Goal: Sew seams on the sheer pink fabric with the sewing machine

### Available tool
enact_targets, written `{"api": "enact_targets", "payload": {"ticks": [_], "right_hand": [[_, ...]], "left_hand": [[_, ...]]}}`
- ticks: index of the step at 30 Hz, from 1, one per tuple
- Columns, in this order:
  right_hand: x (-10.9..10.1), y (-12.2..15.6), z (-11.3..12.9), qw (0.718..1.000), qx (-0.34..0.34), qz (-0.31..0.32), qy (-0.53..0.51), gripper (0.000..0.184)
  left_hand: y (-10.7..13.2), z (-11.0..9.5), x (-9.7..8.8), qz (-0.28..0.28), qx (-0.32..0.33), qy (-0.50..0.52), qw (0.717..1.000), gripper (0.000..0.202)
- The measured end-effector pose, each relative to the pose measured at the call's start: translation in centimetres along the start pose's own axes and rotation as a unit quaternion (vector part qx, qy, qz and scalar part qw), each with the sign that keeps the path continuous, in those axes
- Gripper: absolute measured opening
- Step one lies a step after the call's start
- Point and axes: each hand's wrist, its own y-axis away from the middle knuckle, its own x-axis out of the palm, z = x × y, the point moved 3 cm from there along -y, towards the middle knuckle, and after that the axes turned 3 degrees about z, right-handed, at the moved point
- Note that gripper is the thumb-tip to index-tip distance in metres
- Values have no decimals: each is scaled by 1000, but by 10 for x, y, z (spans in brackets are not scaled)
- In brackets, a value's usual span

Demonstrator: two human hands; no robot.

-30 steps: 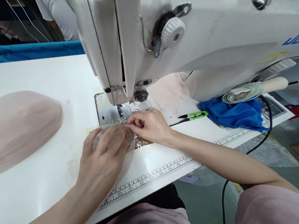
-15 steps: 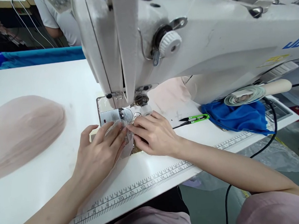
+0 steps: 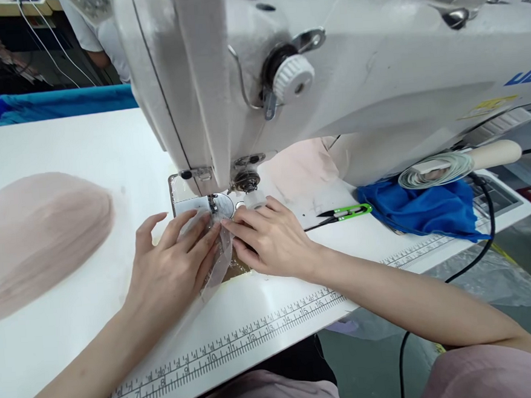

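Note:
A strip of sheer pale fabric (image 3: 222,259) lies under the presser foot (image 3: 212,204) of a white sewing machine (image 3: 375,70). My left hand (image 3: 173,254) rests on this fabric with its fingers spread and pressing down, just in front of the foot. My right hand (image 3: 270,238) is closed at the fabric's right edge, thumb and fingers pinched together close to the needle area. The fingertips of both hands nearly meet there. Part of the fabric is hidden beneath my left palm.
A sheer pinkish piece of fabric (image 3: 50,238) lies on the white table at left. Green thread snips (image 3: 350,212), a blue cloth (image 3: 425,206) and a coiled pale cord (image 3: 436,169) lie at right. A printed ruler (image 3: 233,348) runs along the front edge. Another person (image 3: 100,44) sits beyond.
The view has shifted slightly. Both hands stay at the presser foot, and the fabric strip between them shows a little more, its loose end lying differently below my left fingers.

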Motion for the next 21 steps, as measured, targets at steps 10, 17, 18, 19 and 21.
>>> {"api": "enact_targets", "payload": {"ticks": [10,17,18,19,21], "right_hand": [[0,1,-1,1000,4,5,2,30],[1,0,-2,1000,6,18,5,32],[1,-1,-2,1000,5,16,6,32],[1,-1,-2,1000,3,14,6,32],[1,-1,-2,1000,4,16,6,32]], "left_hand": [[-1,-2,-1,1,6,-25,1000,29],[-2,-3,0,-4,-3,-6,1000,31],[-2,-2,0,-4,-5,-8,1000,31],[-3,-2,0,-3,-6,-10,1000,30],[-3,0,1,-2,-7,-11,1000,30]]}}
